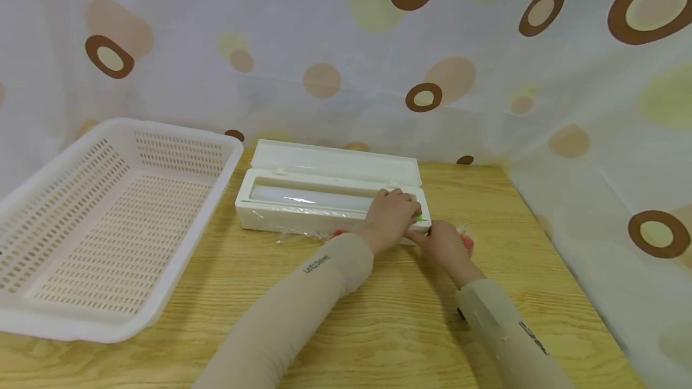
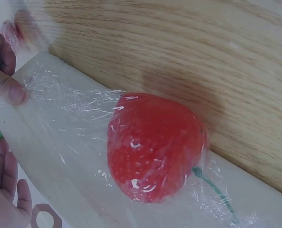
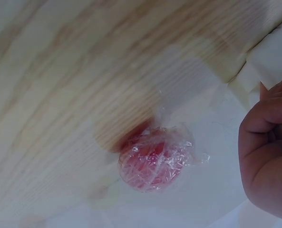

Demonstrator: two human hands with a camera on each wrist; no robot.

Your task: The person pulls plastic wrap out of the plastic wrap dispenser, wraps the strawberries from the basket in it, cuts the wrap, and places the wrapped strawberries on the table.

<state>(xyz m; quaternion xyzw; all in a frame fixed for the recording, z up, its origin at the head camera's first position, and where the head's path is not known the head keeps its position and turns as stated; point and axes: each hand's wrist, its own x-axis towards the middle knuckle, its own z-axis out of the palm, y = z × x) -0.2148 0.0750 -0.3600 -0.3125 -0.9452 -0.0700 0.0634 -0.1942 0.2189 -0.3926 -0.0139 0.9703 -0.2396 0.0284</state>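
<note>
A white cling film box (image 1: 303, 219) with its lid raised holds a film roll (image 1: 313, 198). My left hand (image 1: 391, 215) curls over the box's right end, its fingertips at a small green slider (image 1: 420, 218). My right hand (image 1: 446, 247) grips the front right corner, and its thumb (image 2: 17, 92) presses film against the front wall in the left wrist view. Clear film (image 2: 69, 128) stretches down the front wall over a red strawberry-like fruit (image 2: 155, 147) with a green stem. In the head view that fruit is mostly hidden behind the left forearm.
A film-wrapped reddish ball (image 3: 152, 161) lies on the wooden table (image 1: 378, 329), just right of my right hand. At the left stands a large white plastic basket (image 1: 184, 263) with slotted walls. A circle-patterned sheet (image 1: 324, 29) hangs behind the table and along its right side.
</note>
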